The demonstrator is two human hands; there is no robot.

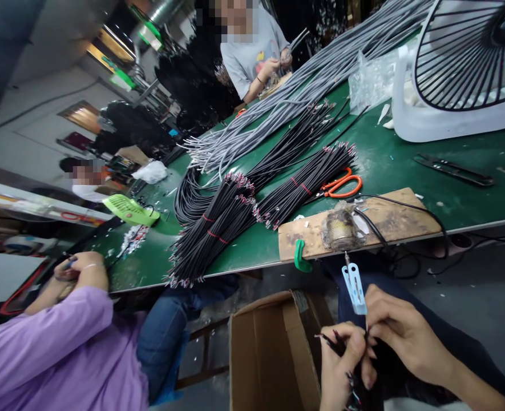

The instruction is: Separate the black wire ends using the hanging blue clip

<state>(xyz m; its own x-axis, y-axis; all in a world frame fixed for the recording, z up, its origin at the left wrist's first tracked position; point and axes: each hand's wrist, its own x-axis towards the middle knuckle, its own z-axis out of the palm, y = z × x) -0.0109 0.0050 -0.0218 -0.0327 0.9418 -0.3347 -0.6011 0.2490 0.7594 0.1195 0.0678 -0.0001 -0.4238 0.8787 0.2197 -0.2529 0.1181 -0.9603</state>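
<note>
Clutched black cables [332, 344] in left hand [338, 371], with fingers curled round them. Pinched thin strand [366, 323] in right hand [402, 328], just below blue clip [355, 290], near wooden board [389, 220]. Seemed engaged in close two-handed handling of strand; judged to need steady pinch, small finger adjustments. Could not tell strand's lower end, hidden by fingers.

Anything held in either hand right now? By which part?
Left hand holds black cables near their wire ends. Right hand pinches just below the blue clip; what it grips there is too small to tell.
</note>
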